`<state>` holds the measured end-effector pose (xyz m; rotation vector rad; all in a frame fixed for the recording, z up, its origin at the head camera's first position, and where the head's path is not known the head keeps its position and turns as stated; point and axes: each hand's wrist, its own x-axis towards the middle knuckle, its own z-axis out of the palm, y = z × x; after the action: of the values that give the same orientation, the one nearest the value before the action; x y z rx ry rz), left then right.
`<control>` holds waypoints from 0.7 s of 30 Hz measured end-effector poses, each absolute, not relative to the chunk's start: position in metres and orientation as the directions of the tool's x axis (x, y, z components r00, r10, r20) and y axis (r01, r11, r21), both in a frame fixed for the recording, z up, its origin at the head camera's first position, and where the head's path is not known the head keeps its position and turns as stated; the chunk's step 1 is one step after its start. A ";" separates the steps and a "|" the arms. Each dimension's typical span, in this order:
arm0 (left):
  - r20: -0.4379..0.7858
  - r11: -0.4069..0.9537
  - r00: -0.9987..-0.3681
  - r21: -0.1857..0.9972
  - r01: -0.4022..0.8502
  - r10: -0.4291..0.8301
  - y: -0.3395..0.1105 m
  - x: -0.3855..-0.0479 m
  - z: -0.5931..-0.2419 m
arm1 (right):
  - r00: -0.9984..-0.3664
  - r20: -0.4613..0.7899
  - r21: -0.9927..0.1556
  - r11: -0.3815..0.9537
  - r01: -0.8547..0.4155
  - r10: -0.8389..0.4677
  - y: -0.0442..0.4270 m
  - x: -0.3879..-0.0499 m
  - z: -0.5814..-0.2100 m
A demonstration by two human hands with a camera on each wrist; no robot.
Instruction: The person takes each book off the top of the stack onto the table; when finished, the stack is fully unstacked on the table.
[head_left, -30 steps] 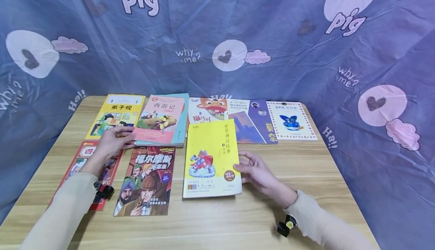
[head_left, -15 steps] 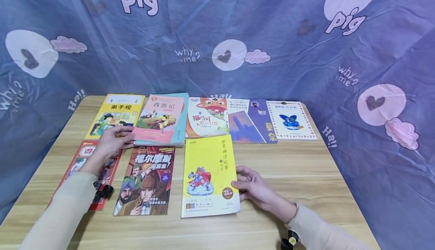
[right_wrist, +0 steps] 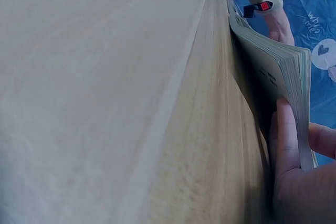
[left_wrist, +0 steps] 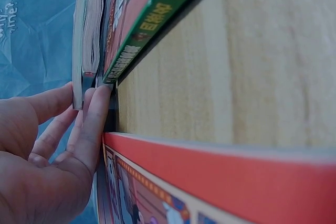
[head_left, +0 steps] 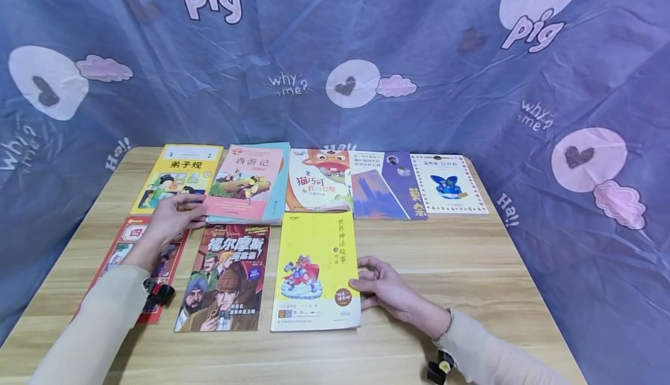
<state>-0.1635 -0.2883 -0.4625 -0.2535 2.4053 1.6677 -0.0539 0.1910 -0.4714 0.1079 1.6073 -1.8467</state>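
My left hand (head_left: 178, 216) pinches the lower left corner of a pink book (head_left: 246, 178), thumb on top and fingers below. The pink book lies overlapping a teal book (head_left: 277, 199), of which only the right and lower edges show. My right hand (head_left: 389, 289) grips a yellow book (head_left: 316, 268) by its right edge. In the right wrist view, the thumb is on the cover side and fingers (right_wrist: 286, 135) lie under the yellow book's pages (right_wrist: 294, 77), with the near edge lifted off the table. Left of it lies a dark detective comic book (head_left: 222, 280).
A red book (head_left: 152, 309) lies partly under my left forearm, with a yellow-and-white book (head_left: 178, 175) behind it. Along the back lie an orange-fox picture book (head_left: 319, 181), a purple book (head_left: 389, 184) and a white book with a blue butterfly (head_left: 448, 186). A blue printed cloth (head_left: 445, 94) hangs behind the wooden table (head_left: 471, 268).
My right hand has brought the yellow book toward me, then slightly left, beside the detective comic book. The fox picture book is now uncovered. My left hand stays on the pink book.
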 end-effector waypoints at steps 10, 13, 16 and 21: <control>-0.276 0.335 -0.960 0.902 -0.273 -0.040 -0.288 -0.164 -0.462 | -0.780 -0.490 -0.862 0.086 0.499 -0.389 0.189 -0.061 -0.466; -0.287 0.330 -0.957 0.900 -0.285 -0.043 -0.288 -0.165 -0.461 | -0.787 -0.497 -0.867 0.175 0.466 -0.366 0.190 -0.064 -0.464; -0.291 0.328 -0.956 0.900 -0.288 -0.039 -0.287 -0.165 -0.460 | -0.804 -0.485 -0.871 0.267 0.412 -0.345 0.193 -0.068 -0.459; -0.292 0.334 -0.955 0.897 -0.289 -0.041 -0.288 -0.165 -0.459 | -0.846 -0.449 -0.867 0.368 0.336 -0.287 0.198 -0.081 -0.449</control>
<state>-0.1647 -0.2879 -0.4586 -0.2998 2.3795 1.6708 -0.0813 0.1981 -0.4487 0.0422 2.0922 -1.5095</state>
